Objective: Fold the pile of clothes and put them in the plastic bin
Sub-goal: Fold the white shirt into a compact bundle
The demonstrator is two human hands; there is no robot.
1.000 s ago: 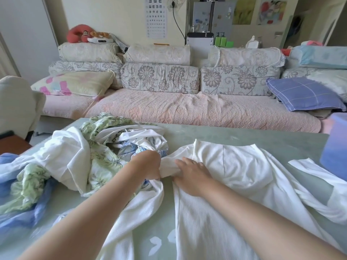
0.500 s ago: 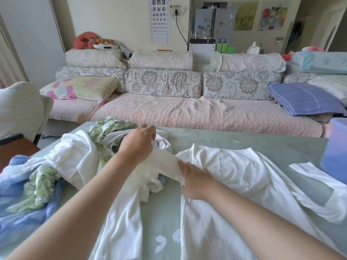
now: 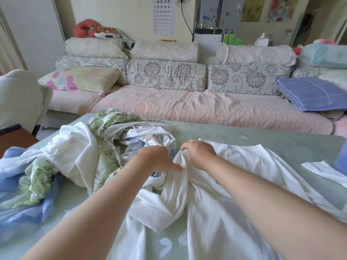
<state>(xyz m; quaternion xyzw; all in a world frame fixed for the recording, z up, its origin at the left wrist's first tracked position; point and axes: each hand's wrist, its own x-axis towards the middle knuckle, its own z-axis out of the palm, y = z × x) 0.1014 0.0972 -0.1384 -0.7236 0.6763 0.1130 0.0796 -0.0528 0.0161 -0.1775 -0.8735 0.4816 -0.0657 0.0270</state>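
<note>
1. Where the shirt (image 3: 244,166) lies spread on the green bench (image 3: 272,139), white and ribbed, its collar end points towards the sofa (image 3: 187,107) and its body runs to the near edge.
2. The right hand (image 3: 201,155) rests on the shirt at the shoulder nearest the pile (image 3: 84,156). Its fingers (image 3: 185,147) are curled and pinch a bunched fold of the cloth.
3. The left hand (image 3: 157,159) sits just beside the right, over the edge of the pile. Its thumb (image 3: 176,167) lies straight and touches the same bunched fold. Its fingers are hidden behind the back of the hand, so I cannot tell whether they grip anything.
4. One sleeve (image 3: 155,207) lies doubled over on the bench, below the left hand.
5. The pile is unfolded on the left part of the bench. It holds white cloth, green leaf-print cloth and blue cloth, and it touches the shirt's edge.
6. The bin (image 3: 342,158) is blue and shows only as a sliver at the right edge, by the bench's right end. Its contents cannot be seen. A second sleeve (image 3: 323,171) lies just beside it.
7. The sofa stands beyond the bench and carries a blue pillow (image 3: 311,92).
</note>
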